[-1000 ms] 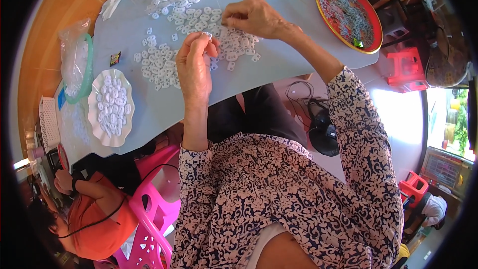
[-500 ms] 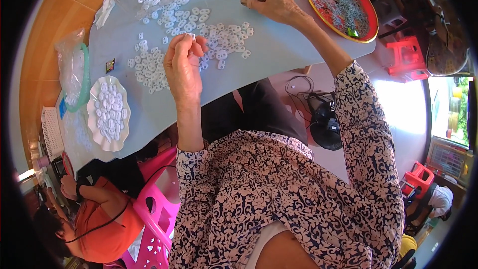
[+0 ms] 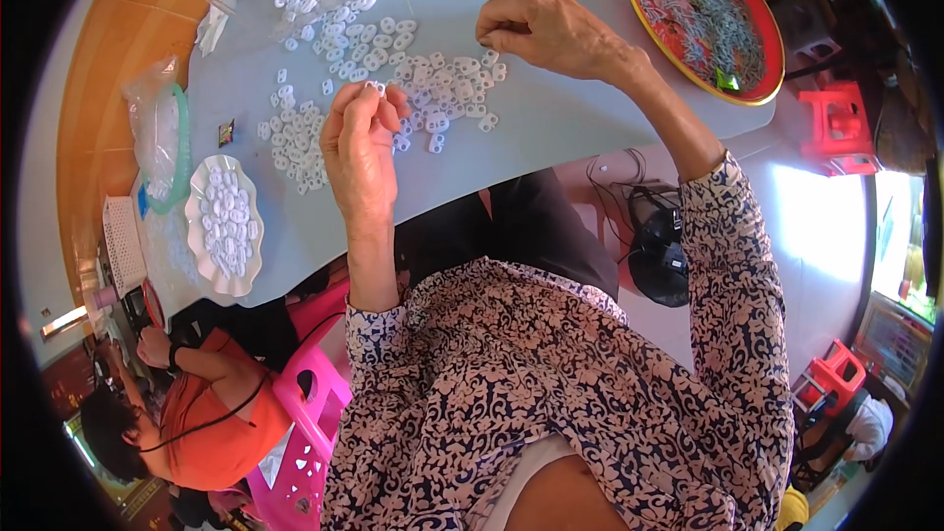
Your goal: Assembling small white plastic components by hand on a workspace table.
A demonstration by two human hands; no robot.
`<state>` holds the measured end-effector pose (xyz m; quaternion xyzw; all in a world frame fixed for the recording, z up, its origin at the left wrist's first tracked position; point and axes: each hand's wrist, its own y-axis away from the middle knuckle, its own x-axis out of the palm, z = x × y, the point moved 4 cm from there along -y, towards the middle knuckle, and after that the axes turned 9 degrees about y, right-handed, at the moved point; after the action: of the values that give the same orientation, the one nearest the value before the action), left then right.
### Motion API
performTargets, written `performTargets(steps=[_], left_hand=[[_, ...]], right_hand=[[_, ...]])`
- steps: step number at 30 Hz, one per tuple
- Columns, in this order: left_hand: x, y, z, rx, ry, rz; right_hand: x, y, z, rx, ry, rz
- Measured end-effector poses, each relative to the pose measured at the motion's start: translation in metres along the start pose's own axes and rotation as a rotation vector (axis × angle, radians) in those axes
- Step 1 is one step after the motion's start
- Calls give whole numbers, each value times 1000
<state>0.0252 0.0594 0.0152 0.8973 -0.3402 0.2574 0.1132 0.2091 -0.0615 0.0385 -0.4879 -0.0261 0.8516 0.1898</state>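
Observation:
In my left hand, thumb and fingers pinch a small white plastic piece with holes, held up over the table. My right hand hovers to the right of it, fingertips pressed together and pointing left. Whatever those fingertips hold, if anything, is hidden or too small to name. Loose white plastic pieces lie in a patch between and behind my hands. More such pieces are spread just left of my left hand.
A red round tray of thin grey pieces stands at the right. On the left are a scalloped white dish of white pieces, a small dark packet and a plastic bag. A person in orange sits at lower left.
My right hand has come slightly nearer to me and away from the red tray. My left hand keeps its pinch on the white piece. The whole view has shifted a little.

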Motion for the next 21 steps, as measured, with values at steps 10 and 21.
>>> performTargets(steps=[10,21], left_hand=[[6,-3,-2,11,77,1],[9,2,12,-43,51,-41]], right_hand=[[-2,-11,5,35,69,32],[-31,13,-24,54,196,-324]])
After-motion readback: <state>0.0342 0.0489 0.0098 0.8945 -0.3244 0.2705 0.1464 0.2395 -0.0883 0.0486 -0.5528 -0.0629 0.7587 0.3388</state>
